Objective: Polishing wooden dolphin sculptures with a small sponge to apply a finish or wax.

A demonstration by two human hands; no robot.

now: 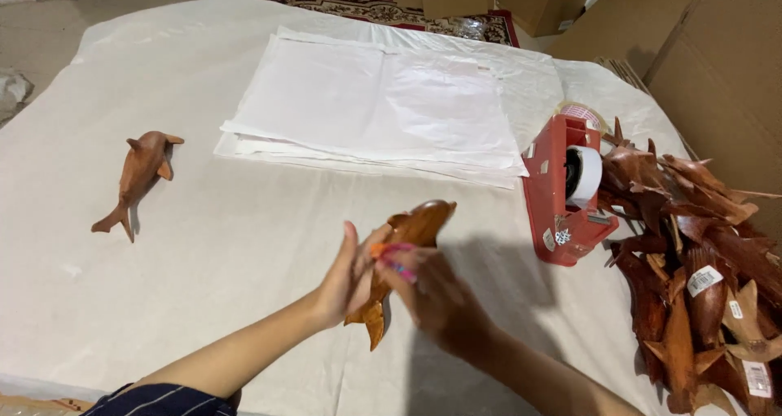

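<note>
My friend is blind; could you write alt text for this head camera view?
Two hands, left hand and right hand, hold a carved wooden dolphin above a white-covered table. Nearby lie another dolphin, stacked white paper, a red tape dispenser and a dolphin pile.

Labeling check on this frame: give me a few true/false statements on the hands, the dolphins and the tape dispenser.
1. Both hands hold one wooden dolphin. True: left hand and right hand grip it above the cloth.
2. A second wooden dolphin lies alone on the left side of the white cloth. True.
3. The tape dispenser is blue. False: it is red, with a white roll.
4. The stack of white paper sheets sits under the pile of wooden carvings. False: the stack lies apart, left of the dispenser; the pile is at the right edge.
5. The lone dolphin touches the paper stack. False: bare cloth separates them.
</note>
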